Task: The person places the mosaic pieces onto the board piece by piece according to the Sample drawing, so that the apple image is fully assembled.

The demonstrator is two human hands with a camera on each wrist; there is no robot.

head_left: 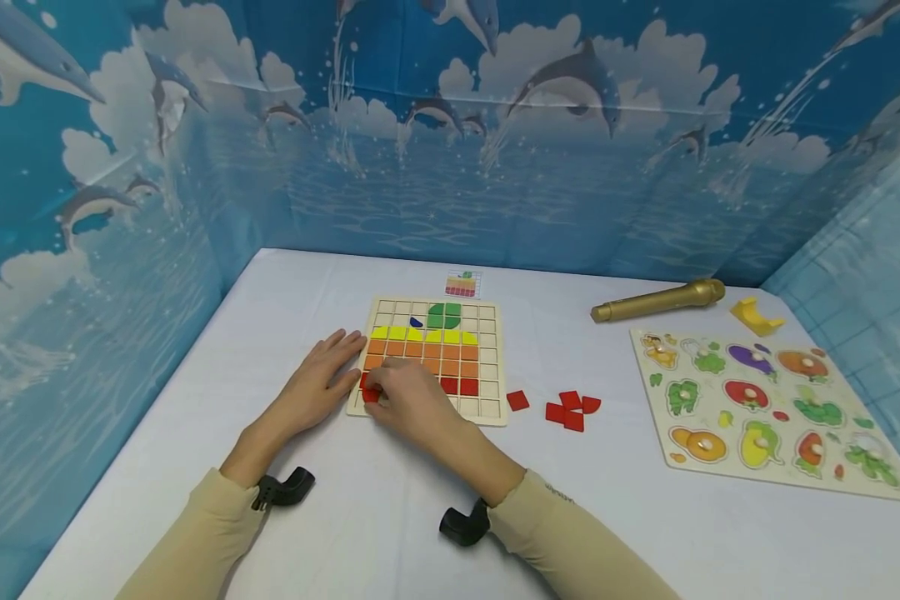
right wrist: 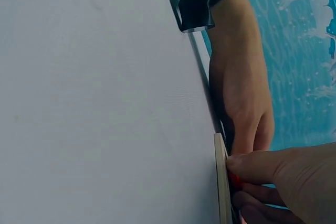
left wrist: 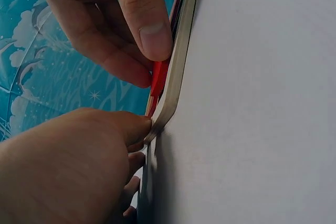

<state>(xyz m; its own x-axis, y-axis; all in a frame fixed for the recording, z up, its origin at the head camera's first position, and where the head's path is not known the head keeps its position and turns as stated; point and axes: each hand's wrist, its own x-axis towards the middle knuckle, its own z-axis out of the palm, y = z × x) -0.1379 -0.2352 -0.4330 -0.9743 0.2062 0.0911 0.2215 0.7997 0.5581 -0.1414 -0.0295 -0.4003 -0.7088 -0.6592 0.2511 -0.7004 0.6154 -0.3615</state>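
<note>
A wooden grid board (head_left: 489,367) lies on the white table, bearing rows of red, orange and yellow pieces, green pieces and a small dark blue one. My right hand (head_left: 416,404) pinches a red tile (left wrist: 159,77) between thumb and finger, low over the board's lower left. My left hand (head_left: 311,387) is beside the board's left edge with fingers extended; in the left wrist view its thumb touches the board's corner. Part of the red row (head_left: 459,386) shows right of my right hand, which hides the middle of it.
Several loose red pieces (head_left: 567,411) lie right of the board, with one red square (head_left: 518,400) nearer it. A small picture card (head_left: 462,284) sits behind. Farther right are a gold microphone (head_left: 658,302), a yellow holder (head_left: 756,317) and a vegetable puzzle board (head_left: 780,417).
</note>
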